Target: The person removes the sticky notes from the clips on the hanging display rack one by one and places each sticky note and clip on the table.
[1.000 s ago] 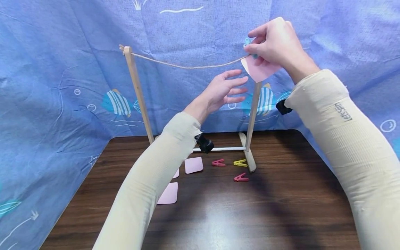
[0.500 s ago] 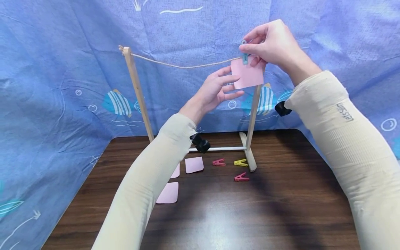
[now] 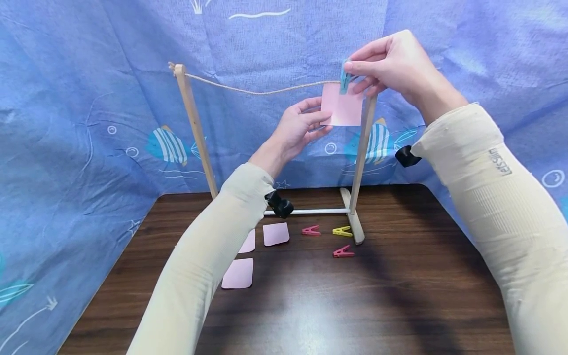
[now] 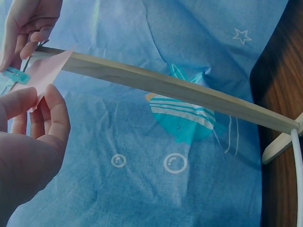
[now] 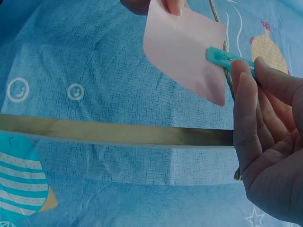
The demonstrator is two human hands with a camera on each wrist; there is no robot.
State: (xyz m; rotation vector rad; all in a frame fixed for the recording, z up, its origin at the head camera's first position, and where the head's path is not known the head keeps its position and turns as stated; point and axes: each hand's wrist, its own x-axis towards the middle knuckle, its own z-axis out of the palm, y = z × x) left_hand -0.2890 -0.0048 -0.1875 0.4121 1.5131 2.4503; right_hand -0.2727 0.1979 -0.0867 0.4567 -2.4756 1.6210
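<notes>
A pink square of paper [image 3: 340,107] hangs at the rope [image 3: 266,92], close to the right post of a wooden stand. My right hand [image 3: 395,66] pinches a light-blue clothespin [image 3: 344,81] between thumb and fingers. In the right wrist view the clothespin [image 5: 218,56] overlaps both the paper's edge and the rope. With thumb and fingers, my left hand [image 3: 299,125] pinches the paper's lower left part. The left wrist view shows that grip on the paper [image 4: 49,71] from the side.
The stand's right post [image 3: 363,153] rises from a wooden foot [image 3: 352,222] on the dark table [image 3: 399,286]. On the table lie pink papers [image 3: 276,233], two red clothespins [image 3: 343,252] and a yellow clothespin [image 3: 341,231]. A blue patterned cloth [image 3: 111,98] hangs behind.
The paper has turned to face the camera and moved left along the rope with the clothespin. My left hand, earlier open and apart, now pinches the paper.
</notes>
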